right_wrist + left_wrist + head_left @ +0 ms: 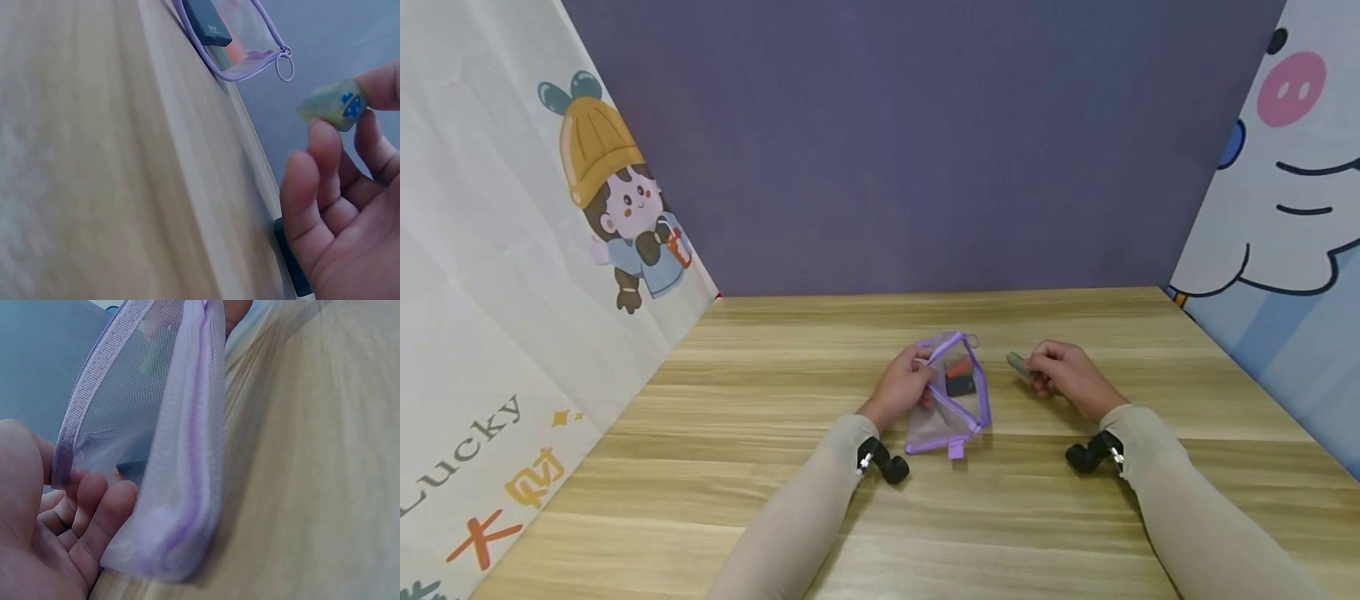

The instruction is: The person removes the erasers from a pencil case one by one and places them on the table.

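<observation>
A purple-edged mesh zip pouch (934, 425) lies on the table with its zipper side spread apart. My left hand (904, 383) pinches one zipper edge between thumb and fingers, as the left wrist view shows close up. Through the pouch show a dark block (960, 384), marked 4B in the right wrist view, and an orange piece (958, 367). To the right of the pouch, my right hand (1067, 375) pinches a small pale green block (331, 106) with a blue print. That block is apart from the pouch.
The wood-grain table (1037, 517) spreads around both hands. Behind it stands a plain dark wall panel (880, 150), with printed cloths at either side. A dark object (290, 259) shows partly behind my right hand in the right wrist view.
</observation>
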The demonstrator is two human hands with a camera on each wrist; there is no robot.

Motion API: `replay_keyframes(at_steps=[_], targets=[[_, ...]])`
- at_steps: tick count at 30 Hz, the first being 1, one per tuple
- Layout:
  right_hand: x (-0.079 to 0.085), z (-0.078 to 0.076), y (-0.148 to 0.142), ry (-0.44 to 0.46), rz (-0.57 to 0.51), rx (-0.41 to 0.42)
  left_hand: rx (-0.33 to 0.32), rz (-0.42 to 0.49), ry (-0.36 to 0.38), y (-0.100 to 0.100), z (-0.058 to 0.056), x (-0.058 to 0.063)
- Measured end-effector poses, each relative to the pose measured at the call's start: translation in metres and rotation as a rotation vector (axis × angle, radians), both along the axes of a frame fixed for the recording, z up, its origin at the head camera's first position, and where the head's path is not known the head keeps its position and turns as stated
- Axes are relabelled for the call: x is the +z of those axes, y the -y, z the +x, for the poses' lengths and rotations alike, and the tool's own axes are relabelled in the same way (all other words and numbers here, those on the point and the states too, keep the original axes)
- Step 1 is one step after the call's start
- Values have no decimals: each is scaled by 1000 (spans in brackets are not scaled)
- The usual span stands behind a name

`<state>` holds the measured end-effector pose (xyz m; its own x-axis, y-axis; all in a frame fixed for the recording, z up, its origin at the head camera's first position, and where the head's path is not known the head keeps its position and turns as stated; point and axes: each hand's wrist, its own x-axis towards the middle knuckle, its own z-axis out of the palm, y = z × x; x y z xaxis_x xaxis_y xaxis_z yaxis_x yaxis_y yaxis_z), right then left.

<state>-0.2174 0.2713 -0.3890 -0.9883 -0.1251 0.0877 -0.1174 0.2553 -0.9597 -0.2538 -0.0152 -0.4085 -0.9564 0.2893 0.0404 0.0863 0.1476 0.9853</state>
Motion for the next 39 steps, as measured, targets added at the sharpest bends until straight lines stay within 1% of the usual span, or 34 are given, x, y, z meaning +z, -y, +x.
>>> replay_keyframes(at_steps=[4, 15, 23, 39], targets=[[0, 1, -1, 3, -16, -3, 1, -11, -2, 0, 0, 0], [5, 1, -4, 20, -21, -9, 2, 5, -1, 0, -2, 0], [4, 0, -6, 6, -12, 5, 8, 11, 2, 0, -2, 0], [1, 0, -9, 13, -24, -7, 3, 2, 0, 0, -3, -3]])
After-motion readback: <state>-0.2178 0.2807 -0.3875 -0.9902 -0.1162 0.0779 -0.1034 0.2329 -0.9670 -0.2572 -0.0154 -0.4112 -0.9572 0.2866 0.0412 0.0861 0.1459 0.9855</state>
